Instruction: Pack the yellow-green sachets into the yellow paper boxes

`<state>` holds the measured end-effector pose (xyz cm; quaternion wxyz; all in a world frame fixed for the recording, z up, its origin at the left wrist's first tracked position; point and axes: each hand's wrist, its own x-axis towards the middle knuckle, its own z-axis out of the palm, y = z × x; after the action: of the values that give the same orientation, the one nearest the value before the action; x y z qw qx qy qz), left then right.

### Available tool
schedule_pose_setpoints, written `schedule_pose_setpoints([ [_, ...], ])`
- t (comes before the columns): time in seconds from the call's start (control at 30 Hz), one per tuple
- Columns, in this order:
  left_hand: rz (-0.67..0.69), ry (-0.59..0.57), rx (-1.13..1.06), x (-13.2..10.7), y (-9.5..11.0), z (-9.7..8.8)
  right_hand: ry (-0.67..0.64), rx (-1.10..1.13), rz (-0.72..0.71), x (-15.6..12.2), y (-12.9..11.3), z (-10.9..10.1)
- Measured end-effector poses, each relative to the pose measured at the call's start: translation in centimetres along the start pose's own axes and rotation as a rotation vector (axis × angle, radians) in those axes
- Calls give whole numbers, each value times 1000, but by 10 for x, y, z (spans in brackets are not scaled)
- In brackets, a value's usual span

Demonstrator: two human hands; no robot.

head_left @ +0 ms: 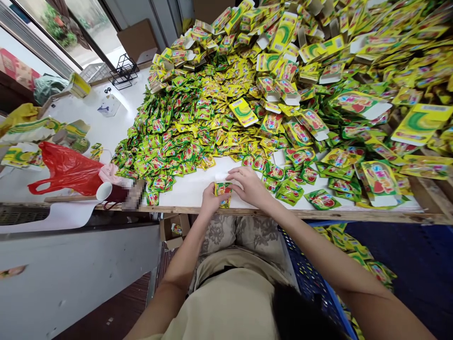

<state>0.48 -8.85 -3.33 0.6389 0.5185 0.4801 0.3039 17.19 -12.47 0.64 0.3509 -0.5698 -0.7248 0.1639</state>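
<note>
"What's nearest on your feed?"

"Below the surface's near edge I've a blue crate (295,264) on the right, with sachets showing in it, and an open carton (174,243) on the left."

"And the hands?"

"At the middle of that near edge. My left hand (211,200) has its fingers closed round a small pack (222,190). My right hand (249,186) is bent at the pack's right side, fingertips at its upper edge; I can't tell whether they pinch it."

"Around them?"

"Loose sachets (289,191) just right of the right hand, on the white surface (191,186). Well to the left, a red bag (71,170) with a white cup (104,191) just right of it."

"Farther out?"

"A broad heap of sachets (170,118), yellow boxes (244,112) lying over its right part and piled beyond. Far left, a black wire rack (123,78), then the window (71,28)."
</note>
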Motion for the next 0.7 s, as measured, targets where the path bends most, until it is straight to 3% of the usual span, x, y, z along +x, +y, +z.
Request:
schedule_pose_setpoints([
  [0.13, 4, -9, 12, 0, 1, -1, 35, 64, 25, -1, 8, 3],
  [0.3, -13, -107, 1, -1, 7, -5, -48, 147, 78, 2, 16, 7],
  [0.4, -31, -104, -27, 0, 6, -5, -97, 203, 94, 3, 15, 7],
  [0.6, -17, -82, -50, -1, 7, -1, 34, 206, 83, -1, 9, 5],
  [0.7, -12, -138, -19, -3, 9, -4, 2, 207, 110, -1, 11, 6],
])
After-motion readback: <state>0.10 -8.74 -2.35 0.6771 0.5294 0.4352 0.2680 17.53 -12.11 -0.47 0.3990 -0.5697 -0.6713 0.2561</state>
